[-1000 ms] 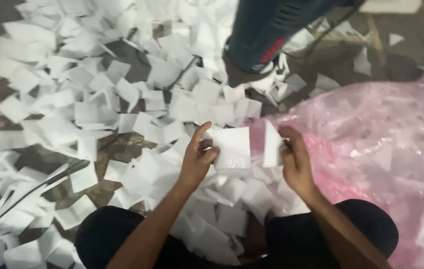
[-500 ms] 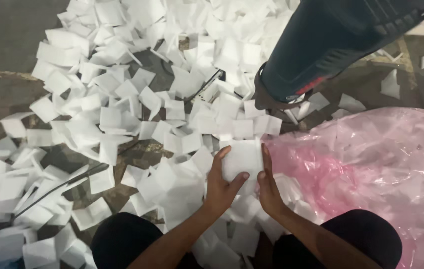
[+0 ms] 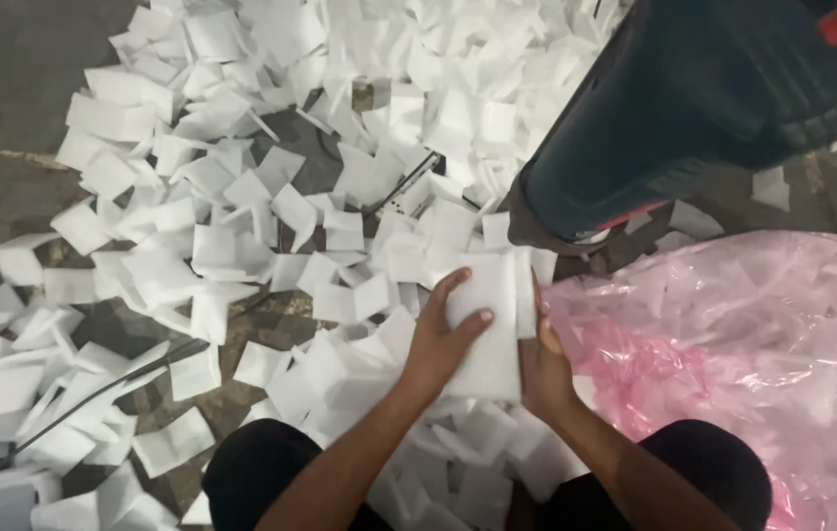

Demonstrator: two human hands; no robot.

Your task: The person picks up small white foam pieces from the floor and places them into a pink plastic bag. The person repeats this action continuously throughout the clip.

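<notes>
Both hands pressed together on one small stack of white foam sheets (image 3: 485, 334), left hand (image 3: 435, 344) flat against its near face, right hand (image 3: 542, 366) squeezing the far edge, just beside the pink plastic bag (image 3: 733, 334). Bag already partly filled; far more loose sheets (image 3: 241, 226) strewn over the floor (image 3: 5, 88) to the left. Little room ahead, another person's leg (image 3: 664, 108) close above the stack; knees hemming in the near side

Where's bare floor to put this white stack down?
Bare grey floor lies far left, beyond the scattered white pieces. Small gaps show inside the pile. Crowded around both hands; pink plastic bag fills the right.
</notes>
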